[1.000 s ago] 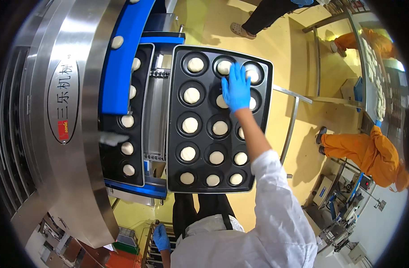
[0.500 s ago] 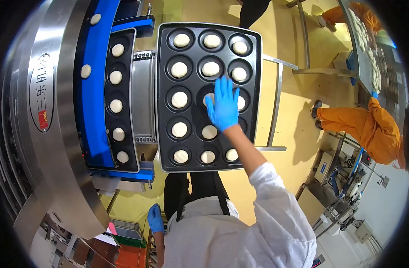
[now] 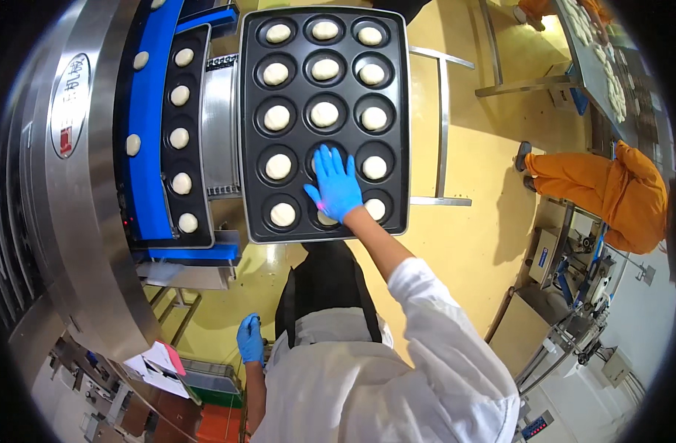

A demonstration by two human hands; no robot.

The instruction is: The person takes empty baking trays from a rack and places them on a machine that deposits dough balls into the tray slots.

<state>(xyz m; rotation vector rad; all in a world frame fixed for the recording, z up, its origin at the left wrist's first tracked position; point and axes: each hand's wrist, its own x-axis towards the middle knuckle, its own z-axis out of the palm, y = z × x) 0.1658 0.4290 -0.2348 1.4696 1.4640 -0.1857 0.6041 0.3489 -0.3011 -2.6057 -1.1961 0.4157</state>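
Dough pieces (image 3: 324, 114) are seated in the black tray (image 3: 401, 133), corner to corner. Toward its near edge, the middle column is partly covered by the right hand (image 3: 337, 190), spread flat. Off the near left corner, the left hand (image 3: 250, 341) is loosely curled; whether anything is gripped cannot be told.

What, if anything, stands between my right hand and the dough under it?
Only your blue glove, as far as I can see. Your right hand spreads over the tray's middle column, and no cover shows on the dough. I can't tell whether they touch.
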